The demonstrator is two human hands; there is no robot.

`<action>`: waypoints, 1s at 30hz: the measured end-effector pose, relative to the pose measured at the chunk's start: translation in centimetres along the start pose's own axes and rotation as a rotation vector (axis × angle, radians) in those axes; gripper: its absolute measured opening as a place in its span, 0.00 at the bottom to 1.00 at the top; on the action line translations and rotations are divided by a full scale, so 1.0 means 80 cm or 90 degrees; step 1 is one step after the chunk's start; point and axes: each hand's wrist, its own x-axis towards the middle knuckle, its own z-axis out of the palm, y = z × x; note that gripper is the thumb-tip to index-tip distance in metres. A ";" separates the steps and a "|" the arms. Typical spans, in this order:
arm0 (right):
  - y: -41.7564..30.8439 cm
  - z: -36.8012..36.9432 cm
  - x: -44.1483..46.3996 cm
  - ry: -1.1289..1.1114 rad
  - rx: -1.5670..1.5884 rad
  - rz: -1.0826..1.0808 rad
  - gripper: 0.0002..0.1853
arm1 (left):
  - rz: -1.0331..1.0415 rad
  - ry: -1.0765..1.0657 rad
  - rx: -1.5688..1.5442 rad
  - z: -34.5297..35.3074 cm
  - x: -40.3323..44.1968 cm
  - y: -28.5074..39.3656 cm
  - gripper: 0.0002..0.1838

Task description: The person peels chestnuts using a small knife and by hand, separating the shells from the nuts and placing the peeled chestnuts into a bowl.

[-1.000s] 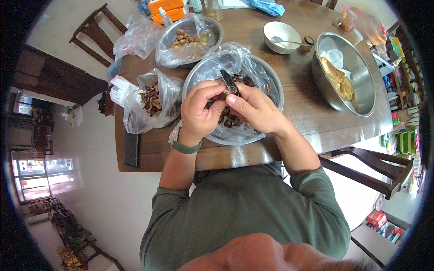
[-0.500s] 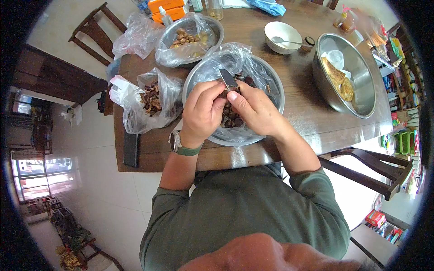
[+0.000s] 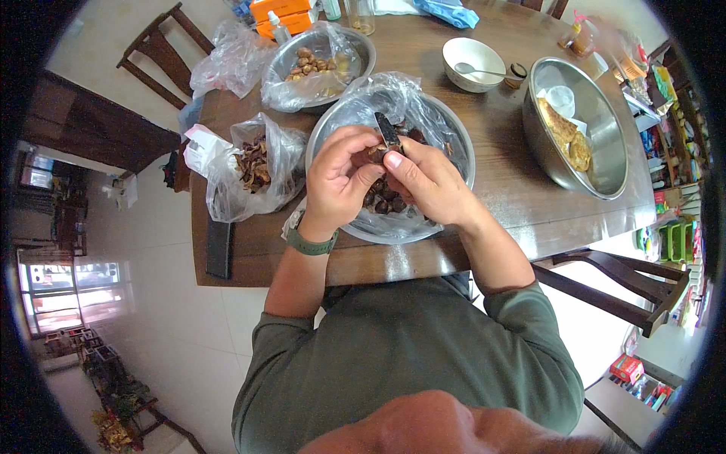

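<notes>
My right hand (image 3: 431, 181) grips a small knife (image 3: 387, 130), its dark blade pointing up and away from me. Pinched in the fingers of my left hand (image 3: 336, 178) is a brown chestnut (image 3: 376, 154), mostly covered by fingers and pressed close to the blade. Both hands are over a metal basin (image 3: 468, 168) lined with a clear plastic bag (image 3: 393, 87). Dark unpeeled chestnuts (image 3: 384, 203) lie in it beneath my hands. Left of the basin, a clear bag (image 3: 287, 170) contains brown shell peelings (image 3: 254, 165).
A second bagged basin (image 3: 367, 62) with light brown chestnuts (image 3: 306, 63) stands at the back left. To the right are a white bowl (image 3: 473, 57) with a spoon (image 3: 476, 70) and a large steel bowl (image 3: 605, 121). A black phone (image 3: 218, 250) lies near the left table edge.
The knife blade has turned and shifted slightly right. My left hand has rolled a little, with its thumb now away from the chestnut.
</notes>
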 end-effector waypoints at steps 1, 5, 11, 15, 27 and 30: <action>0.001 0.000 0.000 -0.005 0.009 0.013 0.20 | -0.003 0.005 0.016 0.000 -0.002 -0.001 0.19; 0.004 0.000 0.000 -0.016 0.033 0.041 0.21 | -0.008 0.037 0.057 0.003 -0.005 0.000 0.18; 0.007 0.001 0.002 -0.010 -0.025 -0.006 0.21 | 0.069 0.051 0.186 0.000 0.001 0.005 0.16; -0.007 0.003 0.000 -0.005 -0.027 0.003 0.22 | 0.078 0.042 0.264 -0.002 0.003 0.015 0.16; 0.004 0.005 0.001 0.038 -0.080 -0.021 0.21 | 0.035 0.052 0.103 0.001 0.003 0.014 0.20; 0.003 0.006 0.002 0.039 -0.082 -0.054 0.19 | 0.035 0.031 0.053 -0.001 0.004 0.012 0.21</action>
